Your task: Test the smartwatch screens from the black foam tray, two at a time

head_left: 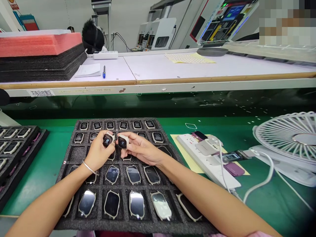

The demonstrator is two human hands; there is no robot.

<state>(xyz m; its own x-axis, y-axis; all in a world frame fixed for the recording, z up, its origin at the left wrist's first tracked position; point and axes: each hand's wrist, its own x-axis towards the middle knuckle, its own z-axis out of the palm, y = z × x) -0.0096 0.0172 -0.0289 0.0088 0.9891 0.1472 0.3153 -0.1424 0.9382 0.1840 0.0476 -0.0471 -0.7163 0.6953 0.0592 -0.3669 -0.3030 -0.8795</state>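
My left hand (98,153) is closed around a small white smartwatch body (108,139) with a dark screen, held above the middle of a black foam tray (74,154). Beside it, my right hand (142,149) grips a second watch body (122,141) in its fingertips. The two watches sit side by side, nearly touching. The tray holds several more watch bodies in its pockets, screens up, with some pockets bare. A thin bracelet circles my left wrist.
A second foam tray of watches (14,144) lies at the left edge. To the right are a white power strip (207,158) with chargers and cables, and a white desk fan (288,135). Behind runs a raised white shelf (172,69) with stacked foam, paper and a pen.
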